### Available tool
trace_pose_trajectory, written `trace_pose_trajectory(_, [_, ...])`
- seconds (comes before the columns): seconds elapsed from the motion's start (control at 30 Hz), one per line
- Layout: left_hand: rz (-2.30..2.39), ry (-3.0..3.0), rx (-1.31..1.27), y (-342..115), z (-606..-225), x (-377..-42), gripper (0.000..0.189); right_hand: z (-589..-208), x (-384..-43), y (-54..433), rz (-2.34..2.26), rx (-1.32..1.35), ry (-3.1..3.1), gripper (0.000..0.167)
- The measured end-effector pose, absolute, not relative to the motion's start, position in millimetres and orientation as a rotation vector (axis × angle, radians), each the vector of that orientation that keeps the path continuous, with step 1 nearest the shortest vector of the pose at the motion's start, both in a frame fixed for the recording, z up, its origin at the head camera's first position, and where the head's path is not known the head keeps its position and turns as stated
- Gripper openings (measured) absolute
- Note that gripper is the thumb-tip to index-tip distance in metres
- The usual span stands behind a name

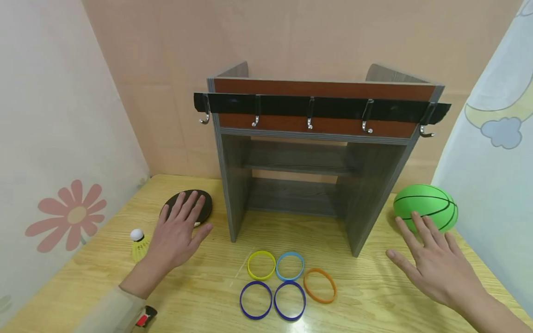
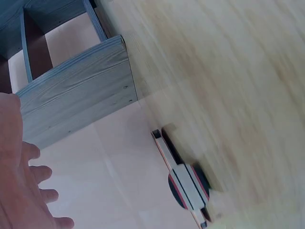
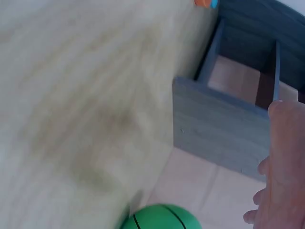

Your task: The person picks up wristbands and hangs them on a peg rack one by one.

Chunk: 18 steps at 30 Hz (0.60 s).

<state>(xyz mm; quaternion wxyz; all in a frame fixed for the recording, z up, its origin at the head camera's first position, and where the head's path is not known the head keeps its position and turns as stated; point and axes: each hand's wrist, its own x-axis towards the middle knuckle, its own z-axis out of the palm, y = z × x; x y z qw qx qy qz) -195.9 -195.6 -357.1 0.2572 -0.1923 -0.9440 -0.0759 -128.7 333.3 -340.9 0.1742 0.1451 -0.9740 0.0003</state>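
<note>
My left hand (image 1: 176, 240) hovers with spread fingers over a black table tennis paddle (image 1: 207, 210), partly covering it in the head view. The paddle's striped handle (image 2: 189, 186) shows in the left wrist view, apart from the fingers. My right hand (image 1: 441, 266), fingers extended and holding nothing, is in front of a green ball (image 1: 429, 203) with black lines. Between the hands lie a yellow band (image 1: 248, 266), a light blue band (image 1: 290, 253), an orange band (image 1: 318, 269) and two dark blue bands, one left (image 1: 256, 318), one right (image 1: 290, 319).
A grey wooden shelf (image 1: 374, 175) stands at the back centre. Across its front runs a black strip (image 1: 283, 106) with several metal hooks. A yellow shuttlecock (image 1: 140, 249) is beside my left wrist. Patterned walls close in the wooden table (image 1: 200, 296) at left and right.
</note>
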Motion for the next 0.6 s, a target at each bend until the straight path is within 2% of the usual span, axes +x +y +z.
trace_pose_trajectory(0.33, [-0.535,-2.436,-0.664,-176,-357,-206,0.061,-367,-117,289,0.028,0.549,-2.746,0.069])
trace_pose_trajectory(0.6, [-0.927,-2.031,-0.806,-155,-347,-222,0.043,-383,-122,251,0.297,0.72,-2.654,0.032])
